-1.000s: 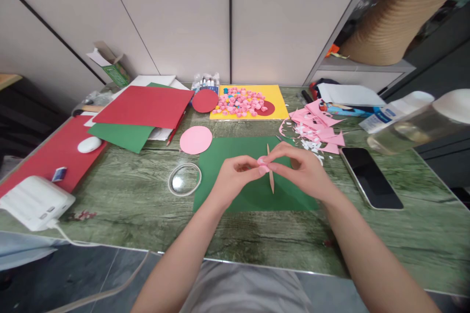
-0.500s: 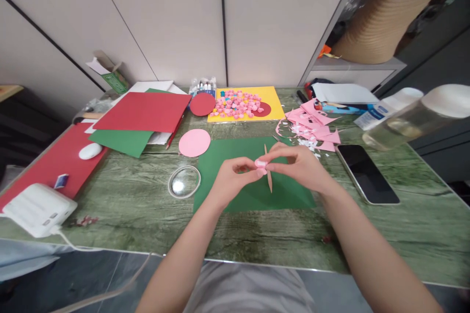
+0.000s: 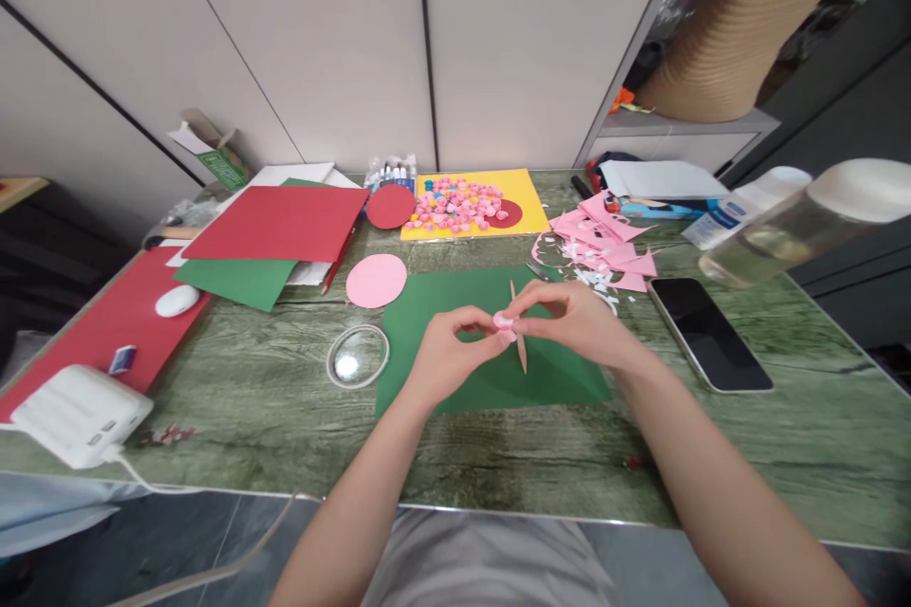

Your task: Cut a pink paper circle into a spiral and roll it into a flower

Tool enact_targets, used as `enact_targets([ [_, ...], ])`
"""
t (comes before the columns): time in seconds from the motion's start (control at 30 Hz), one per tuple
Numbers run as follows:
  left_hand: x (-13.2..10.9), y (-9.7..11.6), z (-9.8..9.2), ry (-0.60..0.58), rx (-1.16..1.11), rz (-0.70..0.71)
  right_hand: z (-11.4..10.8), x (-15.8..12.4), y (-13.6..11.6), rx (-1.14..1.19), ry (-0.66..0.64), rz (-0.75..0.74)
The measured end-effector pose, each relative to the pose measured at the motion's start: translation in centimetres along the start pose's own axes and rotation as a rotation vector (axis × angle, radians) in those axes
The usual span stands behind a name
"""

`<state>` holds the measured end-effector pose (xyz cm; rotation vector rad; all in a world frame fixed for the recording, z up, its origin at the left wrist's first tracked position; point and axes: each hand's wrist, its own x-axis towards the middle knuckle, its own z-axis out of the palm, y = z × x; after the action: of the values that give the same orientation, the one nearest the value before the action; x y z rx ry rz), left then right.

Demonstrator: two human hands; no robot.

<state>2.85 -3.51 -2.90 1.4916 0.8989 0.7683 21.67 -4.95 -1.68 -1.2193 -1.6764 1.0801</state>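
A small curled piece of pink paper (image 3: 504, 321) with a white patch is pinched between my two hands, above a green sheet (image 3: 455, 389). My left hand (image 3: 455, 351) grips its left side with thumb and forefinger. On the opposite side, the fingertips of my right hand (image 3: 569, 318) press on it. Under the right fingers a thin pointed wooden stick (image 3: 522, 351) lies across the green sheet, partly covered. A roll of tape (image 3: 358, 357) lies left of the sheet, with a pink paper circle (image 3: 377, 281) behind it.
At the back, many small pink balls (image 3: 462, 204) lie on a yellow sheet (image 3: 527, 190). Pink and white scraps (image 3: 604, 247) lie behind my right hand. A phone (image 3: 708, 332) and a clear bottle (image 3: 775, 242) stand right. Red sheets (image 3: 277, 223) and a white charger (image 3: 82, 413) are left.
The view has shifted slightly. Both hands stay in place around the pink paper piece, with only a small movement of the right fingertips.
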Motion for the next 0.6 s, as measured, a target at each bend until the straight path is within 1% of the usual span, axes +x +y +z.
enact_targets([
  [0.27,-0.06,0.11,0.05,-0.018,-0.009,-0.014,-0.22,0.04,-0.12,0.105,-0.047,0.115],
  [0.47,-0.01,0.12,0.07,-0.001,0.03,0.004,-0.03,0.05,0.02,0.108,-0.045,0.089],
  [0.6,-0.05,0.25,0.04,0.021,0.063,0.013,0.15,0.03,0.08,0.15,-0.053,0.106],
])
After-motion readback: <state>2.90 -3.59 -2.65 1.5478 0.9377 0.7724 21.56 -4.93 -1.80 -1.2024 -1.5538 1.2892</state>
